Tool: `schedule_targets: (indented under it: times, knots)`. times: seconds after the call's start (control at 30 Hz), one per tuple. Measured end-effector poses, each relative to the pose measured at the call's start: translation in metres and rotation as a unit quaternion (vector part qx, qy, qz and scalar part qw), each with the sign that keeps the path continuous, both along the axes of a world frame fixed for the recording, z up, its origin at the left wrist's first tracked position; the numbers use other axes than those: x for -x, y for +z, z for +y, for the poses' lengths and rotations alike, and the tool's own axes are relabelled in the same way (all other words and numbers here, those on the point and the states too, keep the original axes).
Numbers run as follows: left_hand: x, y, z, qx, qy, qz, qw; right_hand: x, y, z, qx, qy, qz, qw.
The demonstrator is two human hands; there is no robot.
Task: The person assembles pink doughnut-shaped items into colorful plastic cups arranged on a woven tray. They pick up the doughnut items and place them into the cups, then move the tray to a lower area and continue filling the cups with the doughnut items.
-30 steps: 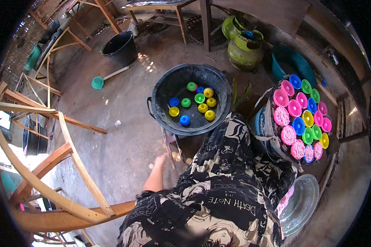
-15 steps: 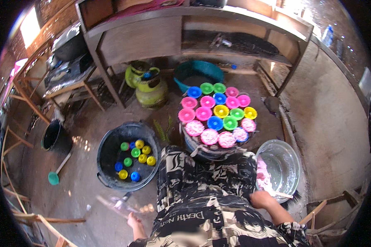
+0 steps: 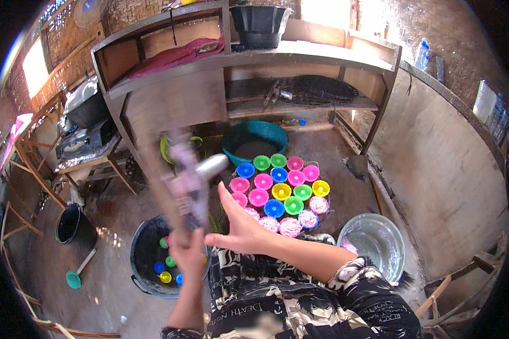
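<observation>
My left hand point(image 3: 188, 251) is closed round the lower end of a long wooden-looking stick point(image 3: 163, 183), raised upright and smeared by motion. Against the stick is a pale purple and white piece point(image 3: 188, 189) with a silvery rounded end point(image 3: 212, 165); their kind is too blurred to tell. Just right of them my right hand point(image 3: 243, 231) is open, thumb raised and apart from the fingers, with nothing in it. Beyond it stand rows of small pink, green, blue and yellow cups point(image 3: 281, 191). Several in the front rows hold a pink-and-white ruffled filling point(image 3: 290, 227).
A black tub point(image 3: 138, 265) with coloured cups stands at left, partly behind my left arm. At right is a clear bowl point(image 3: 398, 248) with pink stuff. A teal basin point(image 3: 254, 141) sits before the wooden shelf point(image 3: 175, 101). A dark bucket point(image 3: 73, 226) and green ladle point(image 3: 73, 279) lie further left.
My left hand has lifted the stick and the pale piece from low at the left to upright in front. My right hand has left the clear bowl's side and come across beside them.
</observation>
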State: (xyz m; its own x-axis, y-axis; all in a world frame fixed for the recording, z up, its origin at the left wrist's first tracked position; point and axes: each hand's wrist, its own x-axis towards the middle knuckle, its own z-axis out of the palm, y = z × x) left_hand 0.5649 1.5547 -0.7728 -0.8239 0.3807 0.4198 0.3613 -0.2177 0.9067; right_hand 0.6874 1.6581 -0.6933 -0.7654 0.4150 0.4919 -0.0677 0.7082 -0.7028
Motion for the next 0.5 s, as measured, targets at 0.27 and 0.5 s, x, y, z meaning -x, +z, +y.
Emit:
schedule_targets:
  times: [0.27, 0.5]
  knots:
    - [-0.057, 0.076, 0.122, 0.018, -0.604, 0.154, 0.782, -0.075, 0.046, 0.083, 0.29, -0.098, 0.062, 0.95]
    - [0.028, 0.123, 0.257, -0.239, -0.73, -0.304, 0.564, -0.107, 0.025, 0.104, 0.587, 0.091, 0.033, 0.803]
